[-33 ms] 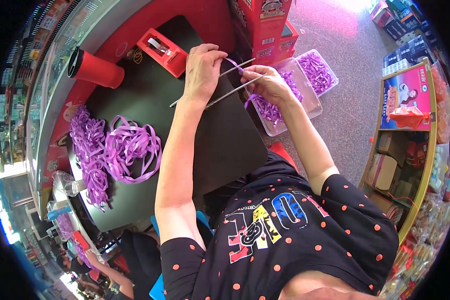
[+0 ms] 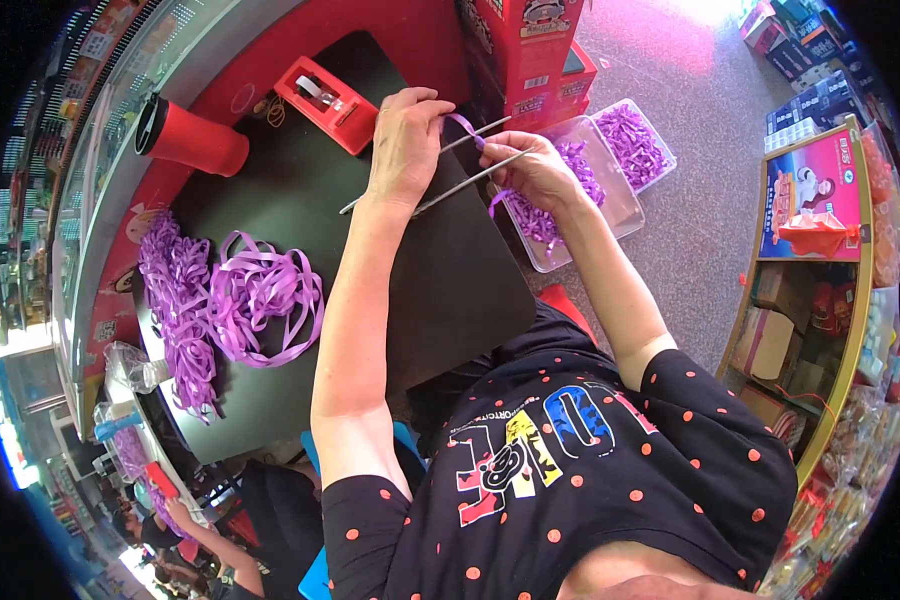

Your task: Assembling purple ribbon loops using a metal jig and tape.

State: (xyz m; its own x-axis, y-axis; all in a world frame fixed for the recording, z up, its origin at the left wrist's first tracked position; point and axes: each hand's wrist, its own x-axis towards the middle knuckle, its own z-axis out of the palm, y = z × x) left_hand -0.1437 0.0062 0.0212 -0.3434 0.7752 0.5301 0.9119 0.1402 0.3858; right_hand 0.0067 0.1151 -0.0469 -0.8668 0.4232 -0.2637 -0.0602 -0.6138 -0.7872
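Observation:
My left hand (image 2: 407, 140) is closed, its thumb and fingertips pinching one end of a purple ribbon (image 2: 463, 122). The ribbon runs a short way right to a bunched spot at the thumb of my right hand (image 2: 538, 170), which pinches it. Two thin metal rods (image 2: 470, 181) slant across, passing by both hands; their lower ends show beside my left wrist. A loose ribbon tail hangs below my right fingers. Right of that hand, a clear plastic box (image 2: 625, 218) holds short purple ribbon pieces.
On the dark table (image 2: 450, 300) lie a loose ribbon coil (image 2: 260, 300) and a longer ribbon heap (image 2: 177, 310). A red tape dispenser (image 2: 325, 105) and a red tumbler (image 2: 205, 143) stand behind. Another clear box (image 2: 634, 145) and red cartons (image 2: 535, 60) are beyond. A co-worker's arm (image 2: 215, 540) shows lower left.

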